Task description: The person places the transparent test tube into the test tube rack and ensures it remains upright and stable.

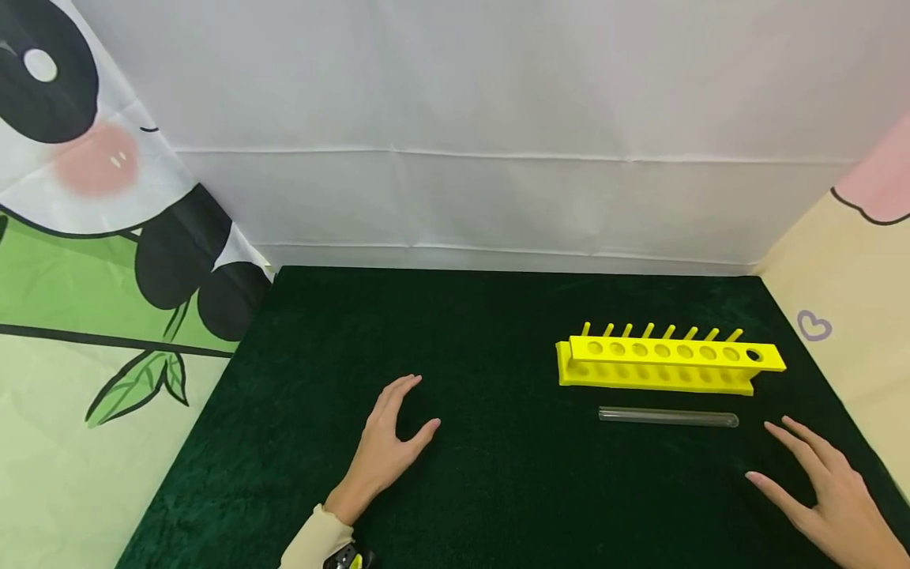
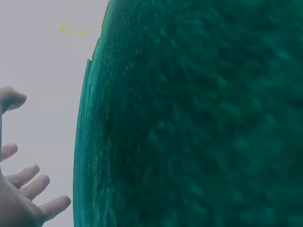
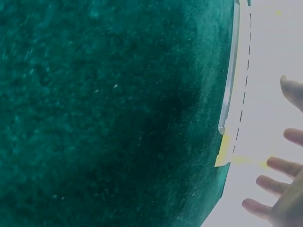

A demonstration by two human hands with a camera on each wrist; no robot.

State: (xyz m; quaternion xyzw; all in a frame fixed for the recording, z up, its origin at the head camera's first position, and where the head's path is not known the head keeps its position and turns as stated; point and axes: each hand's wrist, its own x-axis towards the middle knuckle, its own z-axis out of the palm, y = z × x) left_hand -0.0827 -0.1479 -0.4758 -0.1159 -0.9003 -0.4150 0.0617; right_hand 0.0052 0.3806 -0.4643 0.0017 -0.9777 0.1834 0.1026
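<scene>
The left hand (image 1: 381, 448), empty, spreads over the green table (image 1: 483, 506) on my remote feed, fingers close together and extended toward one o'clock, thumb held well apart from them; a black watch (image 1: 344, 557) sits at the wrist beside a cream sleeve (image 1: 317, 539). The right hand (image 1: 833, 490), also empty, shows its fingers reaching to eleven o'clock and its thumb wide of them. I cannot tell from my cameras whether either one touches the cloth.

Around them, a printed cartoon sheet (image 1: 117, 261) hangs at my ten o'clock and a white sheet (image 1: 455, 197) at twelve. Between the hands, nearer the right, a clear tube (image 1: 668, 416) lies on its side at the right hand's ten o'clock, mouth to nine and rounded end toward three. Just beyond it, at the tube's twelve o'clock, a yellow rack (image 1: 674, 358) stands with eight holes and a row of pegs. A cream sheet (image 1: 867, 348) with a heart closes off my three o'clock.
</scene>
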